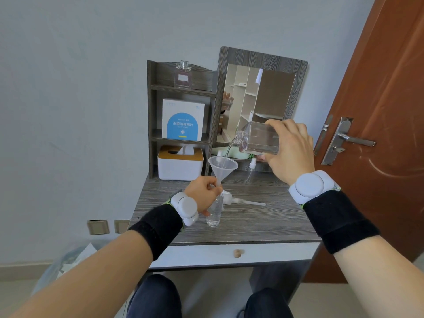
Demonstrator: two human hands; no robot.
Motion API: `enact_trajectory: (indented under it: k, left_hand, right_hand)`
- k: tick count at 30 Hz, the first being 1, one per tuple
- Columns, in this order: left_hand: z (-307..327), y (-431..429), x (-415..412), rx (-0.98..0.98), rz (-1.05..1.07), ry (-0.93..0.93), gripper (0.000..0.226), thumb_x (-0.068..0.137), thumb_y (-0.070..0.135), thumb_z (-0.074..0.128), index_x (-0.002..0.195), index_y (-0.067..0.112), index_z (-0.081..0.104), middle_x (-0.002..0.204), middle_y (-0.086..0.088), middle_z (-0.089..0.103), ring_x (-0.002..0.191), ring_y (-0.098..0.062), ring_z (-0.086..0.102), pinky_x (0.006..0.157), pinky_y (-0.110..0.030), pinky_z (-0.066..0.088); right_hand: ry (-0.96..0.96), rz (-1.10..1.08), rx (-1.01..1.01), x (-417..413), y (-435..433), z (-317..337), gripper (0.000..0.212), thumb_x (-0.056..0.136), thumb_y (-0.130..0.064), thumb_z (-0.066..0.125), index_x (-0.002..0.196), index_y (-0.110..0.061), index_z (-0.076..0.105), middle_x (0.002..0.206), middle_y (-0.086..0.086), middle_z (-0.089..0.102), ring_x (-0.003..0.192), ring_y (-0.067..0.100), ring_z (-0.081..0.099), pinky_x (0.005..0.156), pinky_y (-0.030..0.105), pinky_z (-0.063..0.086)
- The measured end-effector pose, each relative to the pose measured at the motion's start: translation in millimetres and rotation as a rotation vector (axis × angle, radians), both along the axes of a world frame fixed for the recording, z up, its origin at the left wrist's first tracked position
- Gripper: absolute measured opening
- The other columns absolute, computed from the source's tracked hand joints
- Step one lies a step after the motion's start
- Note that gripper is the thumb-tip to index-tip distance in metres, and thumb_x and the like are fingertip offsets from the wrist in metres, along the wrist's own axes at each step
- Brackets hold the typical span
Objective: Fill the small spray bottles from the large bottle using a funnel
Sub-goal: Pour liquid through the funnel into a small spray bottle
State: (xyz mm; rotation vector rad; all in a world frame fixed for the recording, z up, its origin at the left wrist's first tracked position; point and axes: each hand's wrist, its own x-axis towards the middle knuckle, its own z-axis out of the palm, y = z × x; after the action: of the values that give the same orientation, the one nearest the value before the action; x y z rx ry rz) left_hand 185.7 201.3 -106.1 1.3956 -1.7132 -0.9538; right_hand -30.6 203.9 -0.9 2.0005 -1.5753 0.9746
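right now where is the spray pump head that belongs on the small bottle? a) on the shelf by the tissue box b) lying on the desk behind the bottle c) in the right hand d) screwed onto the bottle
b: the spray pump head lies flat on the desk, just behind the small bottle, whose neck carries the funnel.

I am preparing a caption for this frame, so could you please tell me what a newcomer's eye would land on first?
First, the right hand tilting the large clear bottle at centre, a thin stream falling into the funnel. Just below, the left hand steadies the funnel's stem in a small spray bottle standing on the grey wood-grain desk. Behind, a blue-and-white box stands out on the shelf.
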Motion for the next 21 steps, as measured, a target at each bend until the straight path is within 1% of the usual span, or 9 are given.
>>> enact_trajectory:
  k: [2, 4, 7, 13, 16, 18, 21]
  left_hand:
    - [-0.1, 0.3, 0.4, -0.001, -0.001, -0.006, 0.015, 0.099, 0.022, 0.056, 0.091, 0.011, 0.063, 0.072, 0.0, 0.052, 0.063, -0.02, 0.06, 0.059, -0.047, 0.062]
    - [-0.2, 0.9, 0.4, 0.0, 0.0, -0.009, 0.016, 0.099, 0.022, 0.056, 0.093, 0.01, 0.064, 0.072, 0.0, 0.052, 0.063, -0.02, 0.06, 0.06, -0.048, 0.062]
    - [0.3, 1.9, 0.1, -0.002, -0.001, -0.011, 0.016, 0.1, 0.022, 0.055, 0.091, 0.012, 0.063, 0.073, 0.001, 0.053, 0.063, -0.018, 0.059, 0.058, -0.044, 0.063]
    - [0.3, 0.8, 0.0, 0.004, 0.006, -0.009, 0.017, 0.099, 0.022, 0.056, 0.098, 0.007, 0.064, 0.076, 0.001, 0.054, 0.065, -0.02, 0.061, 0.058, -0.045, 0.062]
    - [-0.2, 0.6, 0.1, 0.004, 0.002, -0.007, 0.016, 0.099, 0.023, 0.056, 0.092, 0.011, 0.063, 0.076, 0.0, 0.054, 0.066, -0.021, 0.061, 0.058, -0.045, 0.063]
    - [0.1, 0.6, 0.3, 0.004, -0.001, -0.006, 0.015, 0.1, 0.022, 0.056, 0.091, 0.011, 0.063, 0.076, -0.001, 0.054, 0.066, -0.02, 0.06, 0.059, -0.045, 0.063]
    - [-0.6, 0.3, 0.6, 0.002, 0.0, 0.003, 0.016, 0.1, 0.021, 0.055, 0.09, 0.011, 0.062, 0.073, 0.0, 0.052, 0.064, -0.02, 0.059, 0.059, -0.045, 0.063]
  right_hand:
    - [-0.001, 0.0, 0.003, 0.3, 0.0, -0.1, 0.076, 0.074, -0.021, 0.084, 0.14, -0.031, 0.047, 0.131, -0.004, 0.052, 0.124, 0.025, 0.04, 0.1, 0.043, 0.035]
    - [0.001, -0.001, 0.005, 0.3, 0.2, -0.4, 0.076, 0.074, -0.021, 0.085, 0.14, -0.03, 0.047, 0.13, -0.004, 0.052, 0.124, 0.025, 0.04, 0.1, 0.043, 0.035]
    - [0.002, -0.003, 0.009, 0.4, 0.2, -0.1, 0.077, 0.074, -0.021, 0.084, 0.14, -0.031, 0.047, 0.131, -0.004, 0.052, 0.124, 0.025, 0.04, 0.1, 0.043, 0.034]
    - [0.013, -0.006, 0.001, 1.6, -0.5, -0.7, 0.076, 0.074, -0.021, 0.084, 0.14, -0.031, 0.047, 0.13, -0.004, 0.052, 0.123, 0.025, 0.04, 0.099, 0.042, 0.034]
    - [0.011, -0.006, 0.004, 1.8, -1.2, -0.2, 0.075, 0.074, -0.021, 0.084, 0.139, -0.031, 0.047, 0.13, -0.004, 0.052, 0.122, 0.025, 0.04, 0.099, 0.043, 0.035]
    - [0.01, -0.007, 0.002, 2.7, -1.5, -0.1, 0.075, 0.075, -0.022, 0.084, 0.139, -0.031, 0.047, 0.13, -0.004, 0.052, 0.123, 0.026, 0.041, 0.099, 0.043, 0.035]
    - [-0.021, -0.011, 0.023, 7.0, -0.7, -1.4, 0.077, 0.073, -0.029, 0.085, 0.14, -0.03, 0.046, 0.13, -0.004, 0.053, 0.122, 0.027, 0.043, 0.098, 0.045, 0.039]
